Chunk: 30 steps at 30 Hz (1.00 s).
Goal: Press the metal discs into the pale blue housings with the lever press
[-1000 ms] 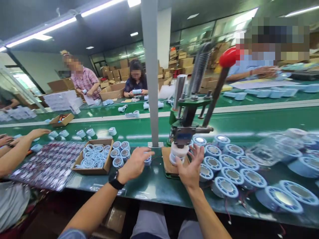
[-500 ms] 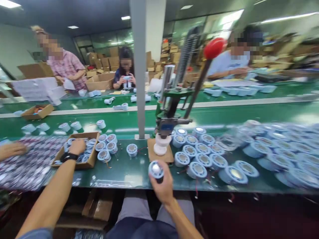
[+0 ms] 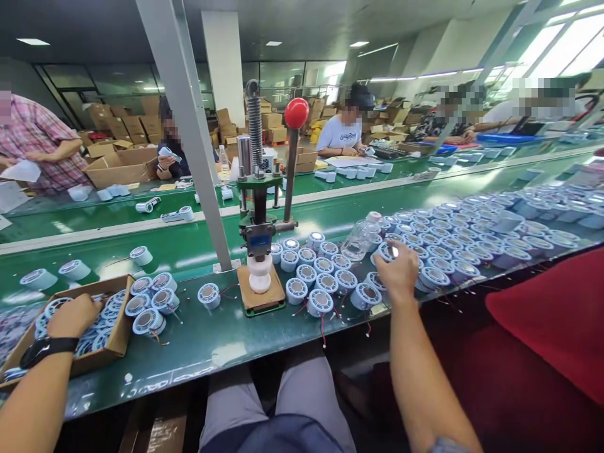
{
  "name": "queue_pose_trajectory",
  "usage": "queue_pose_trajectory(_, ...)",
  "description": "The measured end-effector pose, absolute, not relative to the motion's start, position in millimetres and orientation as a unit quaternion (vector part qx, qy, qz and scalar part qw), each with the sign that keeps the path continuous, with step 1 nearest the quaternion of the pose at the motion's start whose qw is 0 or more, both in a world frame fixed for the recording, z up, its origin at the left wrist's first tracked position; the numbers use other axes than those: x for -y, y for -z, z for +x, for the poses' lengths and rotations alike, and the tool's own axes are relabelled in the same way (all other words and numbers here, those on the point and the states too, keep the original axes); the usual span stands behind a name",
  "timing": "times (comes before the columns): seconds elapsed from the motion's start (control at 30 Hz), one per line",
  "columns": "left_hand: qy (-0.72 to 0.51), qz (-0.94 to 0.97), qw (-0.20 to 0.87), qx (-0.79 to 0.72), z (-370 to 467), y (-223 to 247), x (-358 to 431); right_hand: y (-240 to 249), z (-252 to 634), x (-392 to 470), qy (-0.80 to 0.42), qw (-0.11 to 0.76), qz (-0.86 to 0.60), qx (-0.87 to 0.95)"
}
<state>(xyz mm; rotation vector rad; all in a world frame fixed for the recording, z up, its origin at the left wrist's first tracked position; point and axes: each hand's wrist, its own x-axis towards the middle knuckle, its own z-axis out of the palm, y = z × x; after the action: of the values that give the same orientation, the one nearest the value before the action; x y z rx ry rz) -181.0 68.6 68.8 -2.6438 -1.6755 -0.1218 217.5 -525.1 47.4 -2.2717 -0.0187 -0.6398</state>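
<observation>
My right hand has its thumb and fingers closed round a light-blue round housing with a shiny metal disc, at the near edge of a large group of similar housings. My left hand, with a black watch on its wrist, reaches into a cardboard box of light-blue rings. Its fingers curl down among the rings, and what they hold is hidden. Between my hands stands a hand press with a red-knobbed lever and a white pressing head. One single housing sits left of the press.
A clear plastic bottle lies among the housings right of the press. Thin wires hang over the bench's front edge. A grey post rises behind the press. Several people work across the green line, and red cloth is close on my right.
My view has turned to the right. My right hand has carried the housing from in front of the press to the group on the right. My left hand stays in the box of rings.
</observation>
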Motion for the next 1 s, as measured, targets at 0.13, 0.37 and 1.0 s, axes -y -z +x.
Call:
queue_pose_trajectory(0.13, 0.072, -0.847, 0.044, 0.524, -178, -90, -46, -36, 262, 523, 0.157, 0.381, -0.908, 0.072)
queue_pose_trajectory(0.37, 0.176, -0.953, -0.128, 0.210, -174, -61, 96, -34, 225, 516, 0.238, 0.403, -0.872, 0.144)
queue_pose_trajectory(1.0, 0.197, -0.912, -0.200, 0.299, -154, 25, 186, -14, 23, 272, -0.048, 0.321, -0.700, 0.636)
